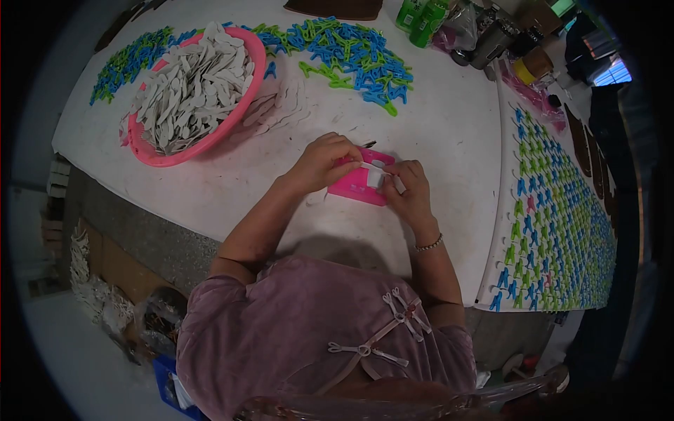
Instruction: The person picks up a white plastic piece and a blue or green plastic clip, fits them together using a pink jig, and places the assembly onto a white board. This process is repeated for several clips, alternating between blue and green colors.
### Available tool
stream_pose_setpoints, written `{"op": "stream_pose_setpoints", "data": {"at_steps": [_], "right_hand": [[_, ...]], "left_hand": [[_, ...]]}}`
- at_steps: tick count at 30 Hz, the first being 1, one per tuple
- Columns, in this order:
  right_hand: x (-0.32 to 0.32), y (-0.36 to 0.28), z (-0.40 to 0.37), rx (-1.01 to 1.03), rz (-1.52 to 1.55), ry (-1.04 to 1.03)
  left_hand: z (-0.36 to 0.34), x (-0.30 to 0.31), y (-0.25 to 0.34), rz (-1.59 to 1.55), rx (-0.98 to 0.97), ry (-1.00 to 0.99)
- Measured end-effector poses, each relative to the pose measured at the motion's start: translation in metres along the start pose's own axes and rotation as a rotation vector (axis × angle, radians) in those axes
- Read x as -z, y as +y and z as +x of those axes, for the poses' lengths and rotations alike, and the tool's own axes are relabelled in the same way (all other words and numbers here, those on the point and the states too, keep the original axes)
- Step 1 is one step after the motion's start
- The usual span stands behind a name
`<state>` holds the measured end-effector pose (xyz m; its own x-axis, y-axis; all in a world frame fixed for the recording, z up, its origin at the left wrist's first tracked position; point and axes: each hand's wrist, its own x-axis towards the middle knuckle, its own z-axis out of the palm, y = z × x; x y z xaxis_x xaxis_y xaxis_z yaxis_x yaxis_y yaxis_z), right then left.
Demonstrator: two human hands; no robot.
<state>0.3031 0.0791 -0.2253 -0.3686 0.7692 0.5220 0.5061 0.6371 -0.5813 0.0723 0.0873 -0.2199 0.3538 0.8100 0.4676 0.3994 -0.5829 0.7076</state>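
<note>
A bright pink plastic block (pixel 349 186) with cut-outs lies on the white table in front of me. Over it, a thin white piece (pixel 374 167) spans my two hands; its exact kind is too small to make out. My left hand (pixel 324 163) pinches the piece's left end with thumb and finger at the block's far left side. At the block's right edge, my right hand (pixel 410 189) has its fingers closed on the other end. A small dark tool (pixel 368 144) lies just behind the block, partly hidden.
A pink basin (pixel 254 91) heaped with flat greyish-white pieces (pixel 189 91) stands at the left. Blue and green plastic clips (pixel 344 52) pile along the back. More clips (pixel 547 231) stand in rows on a board at the right. Green cans (pixel 427 24) are at the back right.
</note>
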Motion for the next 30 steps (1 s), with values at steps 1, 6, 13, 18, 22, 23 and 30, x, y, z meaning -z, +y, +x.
{"op": "stream_pose_setpoints", "data": {"at_steps": [1, 6, 13, 18, 22, 23, 30], "right_hand": [[0.002, 0.001, -0.002, 0.000, 0.000, -0.001], [0.007, 0.004, -0.006, -0.010, -0.073, -0.002], [0.014, 0.003, -0.003, 0.014, -0.128, 0.031], [0.025, -0.012, 0.009, -0.003, -0.039, 0.136], [0.017, -0.018, 0.011, -0.057, 0.139, 0.118], [0.012, -0.015, 0.009, -0.140, 0.286, 0.112], [-0.008, -0.008, 0.001, -0.381, 0.509, 0.018]], "left_hand": [[0.000, -0.004, -0.003, 0.003, 0.002, -0.026], [0.001, -0.015, -0.010, 0.019, -0.040, -0.032], [0.005, -0.022, -0.005, 0.028, -0.046, -0.046], [0.012, -0.033, 0.000, 0.028, -0.051, -0.070], [0.013, -0.041, 0.003, 0.114, -0.126, -0.016], [0.012, -0.041, 0.004, 0.115, -0.127, -0.015], [0.007, -0.037, 0.002, -0.090, 0.012, -0.014]]}}
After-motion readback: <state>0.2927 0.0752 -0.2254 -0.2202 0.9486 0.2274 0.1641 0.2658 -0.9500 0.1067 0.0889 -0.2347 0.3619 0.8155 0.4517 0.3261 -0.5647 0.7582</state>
